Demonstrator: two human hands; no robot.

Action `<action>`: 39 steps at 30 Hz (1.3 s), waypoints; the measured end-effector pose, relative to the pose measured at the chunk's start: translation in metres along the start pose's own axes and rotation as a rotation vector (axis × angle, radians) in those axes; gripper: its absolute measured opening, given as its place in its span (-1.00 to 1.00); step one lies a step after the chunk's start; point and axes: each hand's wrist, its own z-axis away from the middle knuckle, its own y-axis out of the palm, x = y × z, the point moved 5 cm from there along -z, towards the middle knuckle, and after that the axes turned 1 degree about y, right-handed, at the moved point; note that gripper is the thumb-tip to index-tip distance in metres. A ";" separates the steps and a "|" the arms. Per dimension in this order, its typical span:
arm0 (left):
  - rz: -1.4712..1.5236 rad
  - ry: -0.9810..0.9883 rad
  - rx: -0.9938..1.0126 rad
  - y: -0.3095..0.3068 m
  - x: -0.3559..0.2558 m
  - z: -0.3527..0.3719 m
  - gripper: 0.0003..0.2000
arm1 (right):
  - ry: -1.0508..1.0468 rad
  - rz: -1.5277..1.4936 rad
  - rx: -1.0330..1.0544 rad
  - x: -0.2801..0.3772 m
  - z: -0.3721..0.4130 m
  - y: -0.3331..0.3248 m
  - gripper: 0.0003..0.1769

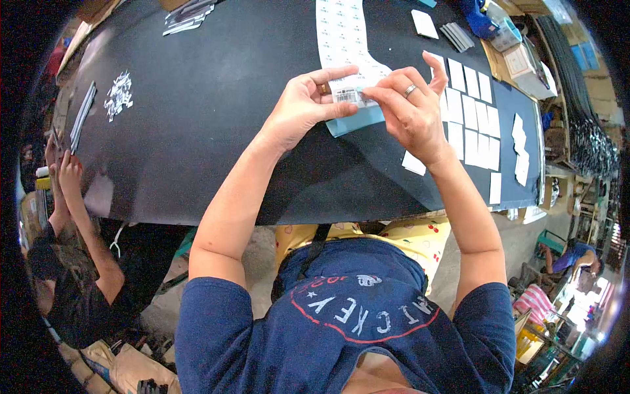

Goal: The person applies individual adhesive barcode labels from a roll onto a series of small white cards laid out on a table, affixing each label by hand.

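Observation:
A long white sheet of printed barcode labels [342,33] runs from the far side of the black table towards me. My left hand [302,105] grips its near end between thumb and fingers, with a printed barcode facing up. At the right edge of that label, the thumb and forefinger of my right hand [413,108], which wears a ring, are pinched together. Whether the label's corner has lifted there is hard to see. Under both hands lies a light blue piece [357,123], partly hidden by the sheet and fingers.
White cards [471,115] lie in rows at the right, with a folded white strip [520,148] beyond them. Small white scraps [119,97] and grey strips [83,117] lie at the left. Another person's hands [64,172] are at the left table edge. Boxes [523,62] stand back right.

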 end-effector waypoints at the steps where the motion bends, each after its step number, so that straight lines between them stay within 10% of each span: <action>1: 0.001 0.000 0.000 0.000 0.000 0.000 -0.40 | 0.000 0.000 0.001 0.000 0.000 0.000 -0.81; 39: -0.035 -0.031 -0.010 -0.003 0.004 0.000 -0.38 | -0.066 0.168 -0.046 0.026 0.047 -0.011 -0.74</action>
